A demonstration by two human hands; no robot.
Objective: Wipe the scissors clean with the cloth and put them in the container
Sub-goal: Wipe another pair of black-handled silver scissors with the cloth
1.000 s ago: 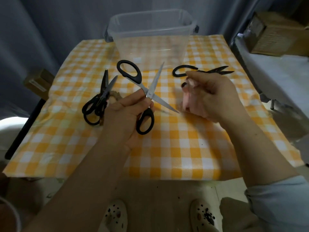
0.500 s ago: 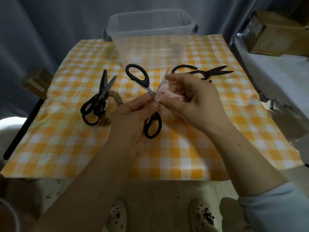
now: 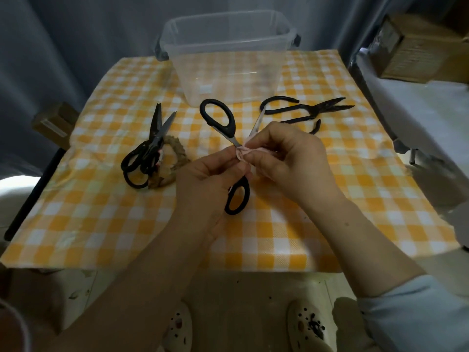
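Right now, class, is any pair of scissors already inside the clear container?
No, the container holds none; one pair is held, the others lie on the tablecloth.

hands [image 3: 253,168] pinching pink cloth [image 3: 243,152] on open scissors [image 3: 229,153]

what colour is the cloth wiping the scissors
Pale pink; the cloth shows best in the head view.

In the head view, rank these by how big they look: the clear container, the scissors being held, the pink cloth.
1. clear container
2. held scissors
3. pink cloth, mostly bunched inside the right hand, so only its visible part is ranked.
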